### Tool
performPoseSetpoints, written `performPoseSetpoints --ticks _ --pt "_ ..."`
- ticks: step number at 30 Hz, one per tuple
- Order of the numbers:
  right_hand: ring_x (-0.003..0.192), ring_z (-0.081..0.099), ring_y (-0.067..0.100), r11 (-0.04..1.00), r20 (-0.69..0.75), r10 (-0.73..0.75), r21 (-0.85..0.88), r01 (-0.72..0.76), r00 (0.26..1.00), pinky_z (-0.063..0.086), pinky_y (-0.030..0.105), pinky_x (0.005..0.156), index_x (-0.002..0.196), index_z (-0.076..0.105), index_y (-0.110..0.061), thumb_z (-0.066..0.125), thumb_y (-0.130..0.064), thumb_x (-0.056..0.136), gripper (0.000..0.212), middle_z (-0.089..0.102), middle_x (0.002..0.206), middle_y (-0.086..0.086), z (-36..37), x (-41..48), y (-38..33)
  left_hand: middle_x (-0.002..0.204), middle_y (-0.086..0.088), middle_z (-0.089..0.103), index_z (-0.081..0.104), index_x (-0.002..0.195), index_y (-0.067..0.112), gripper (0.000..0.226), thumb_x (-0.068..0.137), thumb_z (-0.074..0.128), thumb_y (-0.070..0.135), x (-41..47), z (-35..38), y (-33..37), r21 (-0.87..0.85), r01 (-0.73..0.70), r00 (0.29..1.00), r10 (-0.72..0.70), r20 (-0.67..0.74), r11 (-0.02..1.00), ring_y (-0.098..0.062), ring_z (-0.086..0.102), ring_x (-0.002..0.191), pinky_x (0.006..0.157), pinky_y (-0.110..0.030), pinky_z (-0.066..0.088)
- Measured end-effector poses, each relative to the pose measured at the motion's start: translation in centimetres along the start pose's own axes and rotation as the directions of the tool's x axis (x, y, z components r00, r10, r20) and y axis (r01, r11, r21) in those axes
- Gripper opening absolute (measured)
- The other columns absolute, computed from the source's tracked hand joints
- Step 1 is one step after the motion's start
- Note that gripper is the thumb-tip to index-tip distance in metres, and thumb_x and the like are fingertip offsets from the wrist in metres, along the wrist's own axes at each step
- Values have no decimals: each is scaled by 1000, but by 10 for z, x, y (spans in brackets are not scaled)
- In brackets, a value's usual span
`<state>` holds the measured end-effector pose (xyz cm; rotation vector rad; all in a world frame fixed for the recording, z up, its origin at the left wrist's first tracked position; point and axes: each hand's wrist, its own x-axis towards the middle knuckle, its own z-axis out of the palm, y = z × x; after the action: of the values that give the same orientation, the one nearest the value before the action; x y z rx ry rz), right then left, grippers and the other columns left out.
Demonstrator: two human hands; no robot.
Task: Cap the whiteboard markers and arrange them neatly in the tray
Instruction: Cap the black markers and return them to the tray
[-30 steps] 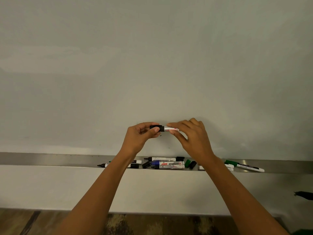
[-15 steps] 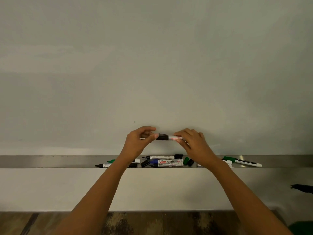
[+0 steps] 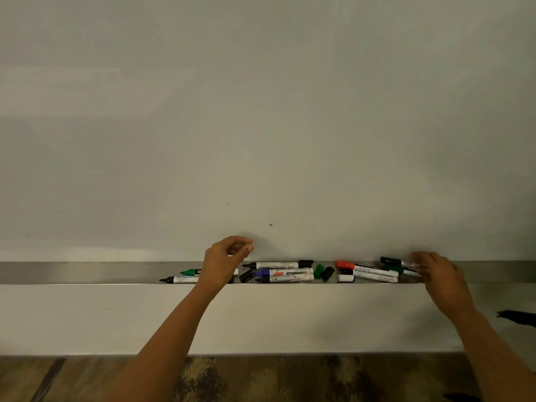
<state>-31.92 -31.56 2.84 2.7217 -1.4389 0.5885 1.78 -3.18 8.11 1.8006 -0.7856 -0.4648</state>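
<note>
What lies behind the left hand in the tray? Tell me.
Two markers pass behind the left hand: a green marker and a black-tipped marker, both lying in the tray. The hand covers much of their barrels.

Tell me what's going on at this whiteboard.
A person is tidying whiteboard markers in the metal tray below the board. The right hand holds a black-capped marker at the tray's right end, by a cluster of markers. The left hand hovers above the tray's middle, fingers loosely curled, holding nothing. A loose green cap and black cap lie in the tray, and some markers, like the far-left black marker, are uncapped.
</note>
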Motion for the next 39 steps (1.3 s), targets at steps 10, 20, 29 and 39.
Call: performPoseSetpoints --ticks 10,20,29,39 --pt "75 57 40 997 -40 -12 76 15 999 48 39 63 83 69 -1 69 17 61 29 64 86 23 8 5 -5 87 -3 70 69 96 16 14 83 64 20 1 4 -10 28 5 1000 -5 -9 1000 -18 65 84 69 -9 48" --pt "75 60 25 914 109 -405 57 401 908 46 34 61 80 67 -21 82 -26 63 23 63 82 1 8 3 -57 86 0 67 69 97 11 15 86 61 17 -1 14 -18 146 -29 1000 28 7 989 0 58 76 62 4 39" --pt "68 60 24 872 171 -476 -36 489 863 49 33 58 76 67 -14 87 -19 53 30 64 75 3 9 8 -76 87 2 66 67 100 13 18 87 59 22 -3 17 -20 166 -16 1000 12 23 986 -3 58 77 59 1 42" --pt "94 51 16 869 87 -269 451 203 959 37 23 80 111 53 -14 54 -12 89 22 56 104 3 -9 -6 -86 90 -1 68 68 100 15 17 87 59 22 -3 13 -21 140 13 1000 -16 19 990 -12 62 85 63 -4 40"
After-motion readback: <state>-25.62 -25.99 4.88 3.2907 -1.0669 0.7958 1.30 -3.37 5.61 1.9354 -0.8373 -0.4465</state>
